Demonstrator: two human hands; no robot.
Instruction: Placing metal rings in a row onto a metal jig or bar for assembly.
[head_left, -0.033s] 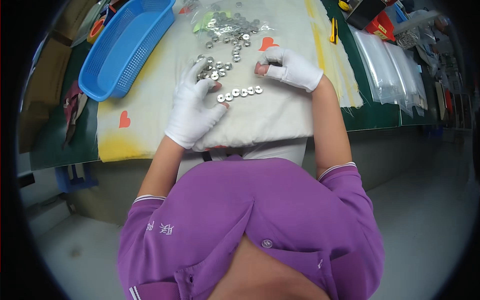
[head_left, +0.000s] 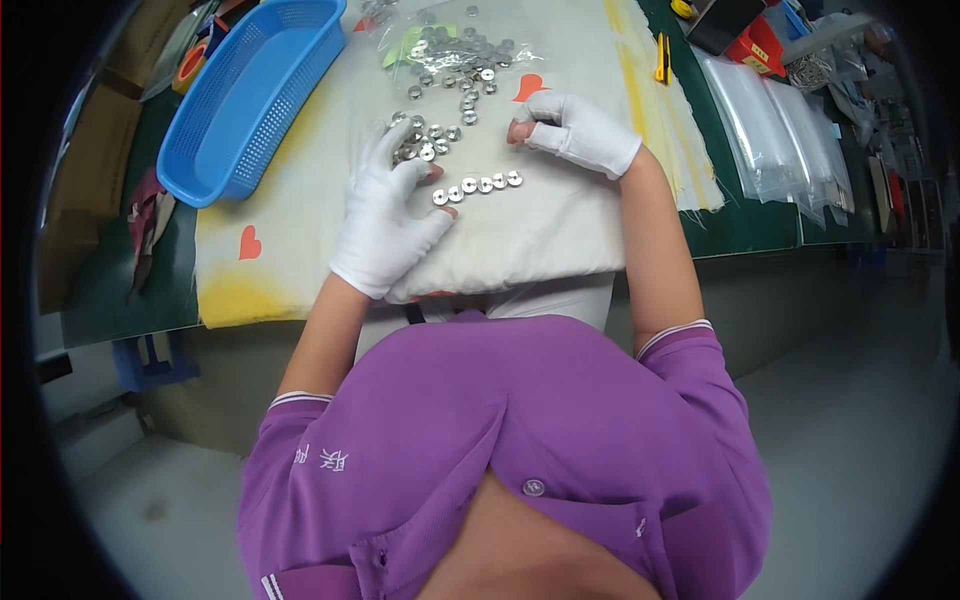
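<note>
Several small round silver metal pieces stand in a slightly slanted row (head_left: pixel 485 185) on the pale cloth. My left hand (head_left: pixel 385 215), in a white glove with bare thumb and fingertips showing, is spread open. Its thumb lies at the left end of this row, and its fingers reach round a loose cluster of the same metal pieces (head_left: pixel 427 152). To the right, above the row, my right hand (head_left: pixel 585 137) wears a similar white glove. Its thumb and fingers are pressed together; whatever may be between them is hidden.
A clear plastic bag (head_left: pixel 520 40) with many more metal pieces lies at the far middle. The blue plastic basket (head_left: pixel 185 185) sits at the far left. A yellow cutter (head_left: pixel 663 58) and stacked clear bags (head_left: pixel 745 130) lie to the right, on the green tabletop (head_left: pixel 725 235) and cloth.
</note>
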